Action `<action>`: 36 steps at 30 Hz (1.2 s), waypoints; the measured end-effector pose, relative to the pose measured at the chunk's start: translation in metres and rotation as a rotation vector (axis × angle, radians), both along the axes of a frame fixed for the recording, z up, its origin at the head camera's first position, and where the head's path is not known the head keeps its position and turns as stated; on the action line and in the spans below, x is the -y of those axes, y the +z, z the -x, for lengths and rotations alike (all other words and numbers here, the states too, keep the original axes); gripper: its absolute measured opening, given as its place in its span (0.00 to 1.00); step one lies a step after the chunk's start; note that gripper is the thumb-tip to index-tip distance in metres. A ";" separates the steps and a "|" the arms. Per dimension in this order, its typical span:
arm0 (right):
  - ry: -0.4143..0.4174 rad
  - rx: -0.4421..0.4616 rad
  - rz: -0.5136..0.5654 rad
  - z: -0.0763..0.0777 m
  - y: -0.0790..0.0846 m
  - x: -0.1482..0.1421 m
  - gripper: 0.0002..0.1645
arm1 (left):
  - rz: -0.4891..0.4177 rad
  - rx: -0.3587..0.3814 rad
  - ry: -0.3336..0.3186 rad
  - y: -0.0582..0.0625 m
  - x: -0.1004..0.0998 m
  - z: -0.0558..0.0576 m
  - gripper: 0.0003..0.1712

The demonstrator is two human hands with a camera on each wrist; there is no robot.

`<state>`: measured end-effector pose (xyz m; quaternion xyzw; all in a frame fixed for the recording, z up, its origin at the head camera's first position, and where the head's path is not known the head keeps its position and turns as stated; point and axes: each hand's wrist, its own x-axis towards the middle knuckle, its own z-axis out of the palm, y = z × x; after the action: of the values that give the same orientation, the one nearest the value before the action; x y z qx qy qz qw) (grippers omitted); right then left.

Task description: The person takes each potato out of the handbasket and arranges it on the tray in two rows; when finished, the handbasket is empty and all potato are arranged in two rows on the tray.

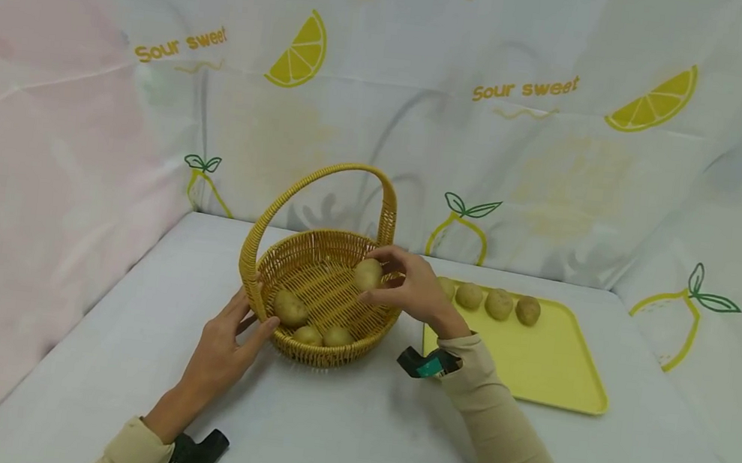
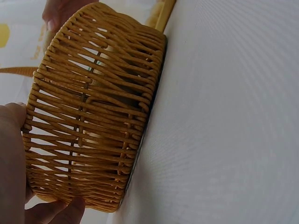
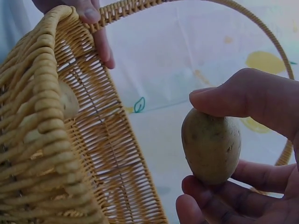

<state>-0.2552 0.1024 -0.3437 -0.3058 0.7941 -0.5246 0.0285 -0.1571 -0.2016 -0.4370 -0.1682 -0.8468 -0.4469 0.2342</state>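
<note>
My right hand (image 1: 416,285) pinches a potato (image 1: 369,274) between thumb and fingers, over the right part of a wicker basket (image 1: 331,246). In the right wrist view the held potato (image 3: 211,147) is pale brown and clear of the basket's rim. Against the basket's left side rests my left hand (image 1: 223,344), its thumb near the rim and its fingers by the foot of the tall handle (image 1: 323,174). Inside the basket, towards the front, lie three potatoes (image 1: 290,308). In the left wrist view fingers (image 2: 44,212) touch the woven wall (image 2: 93,112).
To the right of the basket is a yellow tray (image 1: 554,364). Several potatoes (image 1: 499,304) sit in a row along its back edge. A white cloth covers the table (image 1: 323,430), and a lemon-printed cloth (image 1: 383,112) hangs behind.
</note>
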 end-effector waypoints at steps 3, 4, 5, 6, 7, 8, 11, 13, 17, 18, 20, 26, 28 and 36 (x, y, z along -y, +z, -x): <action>-0.012 0.020 0.005 -0.001 0.003 -0.006 0.35 | 0.002 -0.004 -0.005 0.000 0.000 0.000 0.38; -0.017 0.023 0.004 -0.001 0.003 -0.008 0.35 | 0.001 -0.007 -0.007 0.000 0.000 0.001 0.38; -0.021 0.022 0.001 -0.001 0.003 -0.010 0.35 | 0.000 -0.009 -0.008 0.000 0.000 0.001 0.39; -0.022 0.024 0.001 -0.001 0.003 -0.012 0.36 | -0.002 -0.012 -0.009 0.000 0.000 0.001 0.39; -0.024 0.021 -0.001 -0.001 0.003 -0.014 0.35 | -0.004 -0.016 -0.011 0.000 0.000 0.001 0.39; -0.026 0.018 -0.003 -0.001 0.002 -0.016 0.36 | -0.006 -0.018 -0.012 0.000 0.000 0.001 0.39; -0.027 0.008 -0.002 -0.002 0.001 -0.021 0.36 | -0.007 -0.027 -0.013 -0.001 0.000 0.002 0.39; -0.030 0.005 0.000 -0.003 0.002 -0.024 0.35 | -0.007 -0.030 -0.014 -0.001 0.000 0.002 0.39; -0.038 0.015 0.000 -0.005 0.002 -0.032 0.35 | -0.007 -0.026 -0.014 0.000 0.000 0.002 0.39; -0.043 0.017 -0.003 -0.005 0.002 -0.035 0.35 | -0.007 -0.024 -0.013 0.000 0.000 0.001 0.39; -0.049 0.024 -0.009 -0.005 0.002 -0.038 0.35 | -0.007 -0.021 -0.010 0.001 0.000 0.001 0.38; -0.073 0.031 -0.019 -0.006 0.000 -0.047 0.34 | -0.005 -0.018 -0.006 0.001 0.000 0.001 0.38; -0.082 0.027 -0.022 -0.008 -0.001 -0.050 0.34 | -0.005 -0.018 -0.008 0.001 0.000 0.001 0.38; -0.103 0.038 -0.044 -0.012 -0.008 -0.060 0.35 | -0.007 -0.023 -0.011 0.001 0.000 0.000 0.38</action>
<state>-0.2434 0.1620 -0.3515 -0.2536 0.8194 -0.5135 0.0233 -0.1566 -0.2014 -0.4358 -0.1773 -0.8416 -0.4491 0.2419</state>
